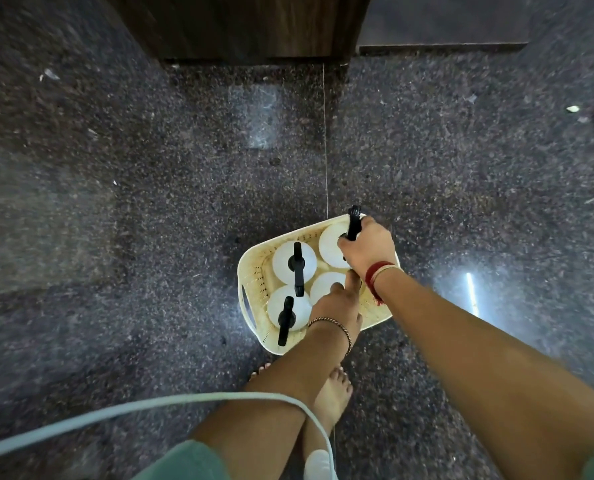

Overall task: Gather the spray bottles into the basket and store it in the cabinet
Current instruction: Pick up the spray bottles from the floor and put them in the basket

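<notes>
A cream plastic basket [250,271] stands on the dark speckled floor. Inside it, several white spray bottles with black trigger heads stand upright. The two on the left are the far one [283,263] and the near one [276,308], and nothing touches them. My right hand [368,247] is closed around the black trigger head of the far-right bottle [330,247]. My left hand [337,310] curls over the top of the near-right bottle [323,289], hiding its trigger head.
A dark wooden cabinet panel [240,26] rises at the top, well beyond the basket. My bare feet [333,393] are just behind the basket. A white cable [150,407] loops across the lower part of the view. Small bits of debris lie on the floor.
</notes>
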Demonstrator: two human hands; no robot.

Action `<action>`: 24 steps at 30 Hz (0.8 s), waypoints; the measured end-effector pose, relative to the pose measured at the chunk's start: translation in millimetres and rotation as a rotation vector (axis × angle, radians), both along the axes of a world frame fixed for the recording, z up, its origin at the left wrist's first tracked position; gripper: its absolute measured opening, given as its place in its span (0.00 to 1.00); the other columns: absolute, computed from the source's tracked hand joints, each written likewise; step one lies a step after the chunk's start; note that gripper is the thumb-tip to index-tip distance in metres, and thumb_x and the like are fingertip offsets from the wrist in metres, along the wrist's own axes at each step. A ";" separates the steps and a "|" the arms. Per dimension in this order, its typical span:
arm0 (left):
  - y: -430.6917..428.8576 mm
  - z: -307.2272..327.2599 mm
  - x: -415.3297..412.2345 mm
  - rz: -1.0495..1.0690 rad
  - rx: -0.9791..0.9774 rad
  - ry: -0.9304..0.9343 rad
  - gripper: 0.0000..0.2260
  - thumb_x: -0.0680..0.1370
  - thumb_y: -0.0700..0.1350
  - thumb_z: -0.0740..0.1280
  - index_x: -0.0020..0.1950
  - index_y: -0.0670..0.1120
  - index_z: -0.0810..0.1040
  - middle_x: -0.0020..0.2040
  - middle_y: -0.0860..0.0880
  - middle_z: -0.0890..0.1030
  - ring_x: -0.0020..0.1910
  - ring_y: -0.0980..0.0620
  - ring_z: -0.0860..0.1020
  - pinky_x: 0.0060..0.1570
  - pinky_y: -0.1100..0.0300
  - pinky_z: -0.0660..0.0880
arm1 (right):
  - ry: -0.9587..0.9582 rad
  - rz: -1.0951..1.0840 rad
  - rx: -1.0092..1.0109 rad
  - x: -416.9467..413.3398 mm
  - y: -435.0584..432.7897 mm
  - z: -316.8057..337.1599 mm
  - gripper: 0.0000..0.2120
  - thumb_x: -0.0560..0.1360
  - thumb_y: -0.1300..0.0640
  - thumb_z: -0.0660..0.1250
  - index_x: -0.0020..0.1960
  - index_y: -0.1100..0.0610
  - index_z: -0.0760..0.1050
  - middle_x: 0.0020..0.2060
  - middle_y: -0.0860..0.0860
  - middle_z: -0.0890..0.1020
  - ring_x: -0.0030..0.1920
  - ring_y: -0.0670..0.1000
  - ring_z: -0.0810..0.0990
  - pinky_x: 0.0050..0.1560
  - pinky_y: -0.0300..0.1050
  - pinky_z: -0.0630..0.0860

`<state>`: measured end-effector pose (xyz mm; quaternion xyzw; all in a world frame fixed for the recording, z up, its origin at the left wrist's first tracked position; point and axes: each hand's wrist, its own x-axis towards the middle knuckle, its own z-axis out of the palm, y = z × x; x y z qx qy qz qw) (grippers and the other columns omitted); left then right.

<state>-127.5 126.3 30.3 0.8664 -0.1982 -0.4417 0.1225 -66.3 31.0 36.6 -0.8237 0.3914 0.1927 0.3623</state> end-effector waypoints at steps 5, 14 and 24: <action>2.5 -7.2 1.7 0.075 0.013 0.056 0.25 0.77 0.42 0.60 0.71 0.43 0.52 0.55 0.38 0.73 0.51 0.38 0.78 0.44 0.48 0.75 | 0.005 0.026 -0.026 0.4 -1.4 -1.6 0.10 0.70 0.59 0.66 0.50 0.60 0.73 0.42 0.55 0.80 0.40 0.55 0.80 0.37 0.43 0.71; 13.4 -9.7 -1.9 0.106 -0.089 0.137 0.17 0.78 0.44 0.58 0.64 0.39 0.58 0.49 0.37 0.78 0.46 0.37 0.78 0.41 0.47 0.74 | 0.027 -0.038 -0.054 11.3 3.6 -4.7 0.13 0.70 0.57 0.66 0.53 0.62 0.73 0.49 0.58 0.81 0.49 0.59 0.80 0.46 0.48 0.77; 45.3 22.1 49.7 0.204 -0.195 -0.462 0.17 0.75 0.55 0.60 0.60 0.48 0.66 0.55 0.46 0.75 0.53 0.44 0.74 0.49 0.51 0.69 | -0.058 -0.423 0.032 -31.7 0.5 19.9 0.35 0.67 0.32 0.63 0.65 0.55 0.67 0.62 0.57 0.74 0.60 0.60 0.76 0.60 0.56 0.73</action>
